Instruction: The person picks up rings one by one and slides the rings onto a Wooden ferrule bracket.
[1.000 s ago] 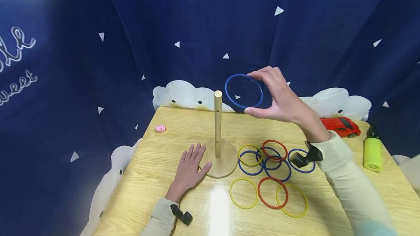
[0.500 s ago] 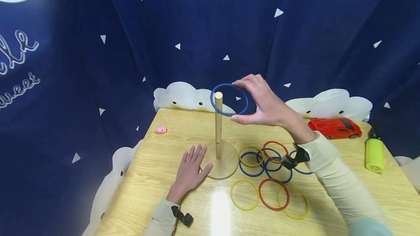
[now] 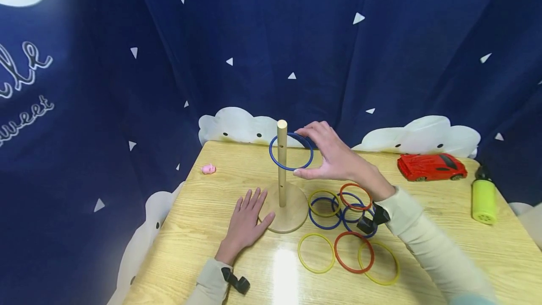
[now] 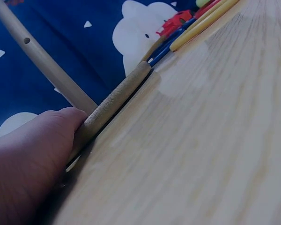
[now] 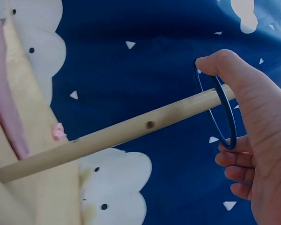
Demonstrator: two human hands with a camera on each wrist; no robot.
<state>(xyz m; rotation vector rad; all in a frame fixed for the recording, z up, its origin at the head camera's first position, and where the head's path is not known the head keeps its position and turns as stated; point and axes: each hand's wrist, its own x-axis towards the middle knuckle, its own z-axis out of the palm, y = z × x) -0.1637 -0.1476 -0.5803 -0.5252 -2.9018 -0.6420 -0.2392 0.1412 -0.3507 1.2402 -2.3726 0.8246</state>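
Observation:
My right hand (image 3: pixel 332 154) pinches a blue ring (image 5: pixel 228 115) between thumb and fingers. The ring encircles the upper part of an upright wooden post (image 3: pixel 282 180), a little below its top; the right wrist view shows the post running through it. The post rises from a round wooden base (image 3: pixel 296 213) on the table. My left hand (image 3: pixel 244 222) lies flat with straight fingers at the base's left side. In the left wrist view the thumb (image 4: pixel 61 124) touches the edge of the base (image 4: pixel 110 105).
Right of the base lie overlapping blue rings (image 3: pixel 324 228), yellow rings (image 3: pixel 315 271) and red rings (image 3: pixel 354 271). Behind them are a red toy car (image 3: pixel 432 167) and a yellow-green bottle (image 3: pixel 483 201). A small pink toy (image 3: pixel 208 169) sits at the back left. A dark blue curtain hangs behind the table.
My right hand has carried the blue ring left and then down, from beside the post top to around the post. The left hand has stayed in place.

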